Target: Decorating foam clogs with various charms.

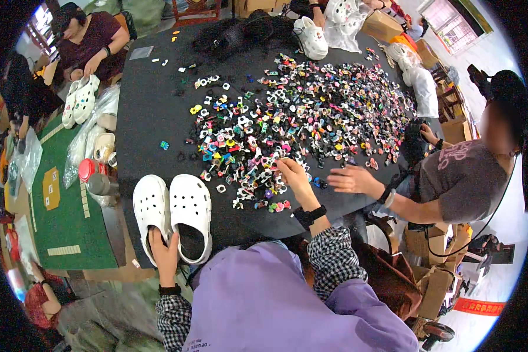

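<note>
Purple smock [264, 305] first, closest thing. Left hand [165, 252] grips the left white clog [151, 202], fingers inside its heel; a loose hold could let it bump the right white clog [192, 202] just beside. Right hand [299, 183] has fingers narrow at the charm pile [317, 111], can't tell if holding one; crowded charms might scatter if nudged.

Red-lidded jar [101, 184] near green tabletop [70, 220]; cardboard boxes [435, 288] lower right.
</note>
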A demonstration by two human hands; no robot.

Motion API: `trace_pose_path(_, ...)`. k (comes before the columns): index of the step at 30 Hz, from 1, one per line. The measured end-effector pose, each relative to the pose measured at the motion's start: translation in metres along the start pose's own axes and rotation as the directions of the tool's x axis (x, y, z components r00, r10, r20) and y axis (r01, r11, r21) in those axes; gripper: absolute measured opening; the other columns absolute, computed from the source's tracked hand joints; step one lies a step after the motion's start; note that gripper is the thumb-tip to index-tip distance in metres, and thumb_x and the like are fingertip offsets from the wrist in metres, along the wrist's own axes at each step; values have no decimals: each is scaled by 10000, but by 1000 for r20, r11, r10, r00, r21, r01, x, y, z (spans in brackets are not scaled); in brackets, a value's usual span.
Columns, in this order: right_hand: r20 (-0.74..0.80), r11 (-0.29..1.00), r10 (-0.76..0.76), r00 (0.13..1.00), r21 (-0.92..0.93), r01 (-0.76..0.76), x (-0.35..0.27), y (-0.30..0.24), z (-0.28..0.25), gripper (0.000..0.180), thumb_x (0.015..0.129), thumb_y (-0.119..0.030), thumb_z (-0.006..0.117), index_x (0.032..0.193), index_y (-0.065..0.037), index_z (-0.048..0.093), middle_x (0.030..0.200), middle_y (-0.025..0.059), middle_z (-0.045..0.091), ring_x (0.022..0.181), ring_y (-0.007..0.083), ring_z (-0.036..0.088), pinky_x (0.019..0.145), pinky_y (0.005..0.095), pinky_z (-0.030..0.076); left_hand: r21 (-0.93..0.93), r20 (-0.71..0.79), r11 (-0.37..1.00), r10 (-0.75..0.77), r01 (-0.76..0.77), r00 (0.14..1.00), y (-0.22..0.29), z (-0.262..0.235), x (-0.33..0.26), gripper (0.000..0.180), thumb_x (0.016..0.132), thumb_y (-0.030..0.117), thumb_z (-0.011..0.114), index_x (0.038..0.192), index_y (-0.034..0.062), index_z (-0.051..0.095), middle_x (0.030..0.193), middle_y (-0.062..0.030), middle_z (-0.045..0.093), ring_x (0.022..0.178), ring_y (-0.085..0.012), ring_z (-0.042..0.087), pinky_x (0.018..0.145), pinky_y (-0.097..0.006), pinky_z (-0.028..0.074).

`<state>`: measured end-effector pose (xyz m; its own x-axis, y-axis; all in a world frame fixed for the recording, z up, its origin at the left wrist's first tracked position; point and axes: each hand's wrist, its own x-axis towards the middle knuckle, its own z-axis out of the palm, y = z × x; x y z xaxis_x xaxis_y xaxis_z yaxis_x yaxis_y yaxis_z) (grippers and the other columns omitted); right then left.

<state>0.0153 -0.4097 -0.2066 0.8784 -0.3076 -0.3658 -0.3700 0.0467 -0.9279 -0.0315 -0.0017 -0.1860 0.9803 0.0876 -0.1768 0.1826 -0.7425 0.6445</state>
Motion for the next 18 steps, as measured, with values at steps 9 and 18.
trace_pose_path(9, 50, 985, -9, 999, 171, 1, -10, 0, 12, 179, 957, -236, 552, 951, -61, 584, 740, -31, 554, 560, 28, 425, 502, 185, 344, -39, -43, 998, 45, -47, 998, -5, -1, 1, 654, 863, 302, 666, 1317, -98, 417, 1367, -263, 418, 1277, -392, 386, 1062, -422, 302)
trace_pose_path(18, -54, 983, -24, 998, 183, 33, -45, 15, 42, 165, 964, -232, 556, 967, -70, 584, 699, -51, 506, 538, 27, 405, 486, 198, 340, 26, 37, 998, 64, -65, 997, 1, -8, 2, 640, 878, 289, 641, 1303, -129, 408, 1381, -307, 390, 1302, -427, 348, 1083, -437, 275)
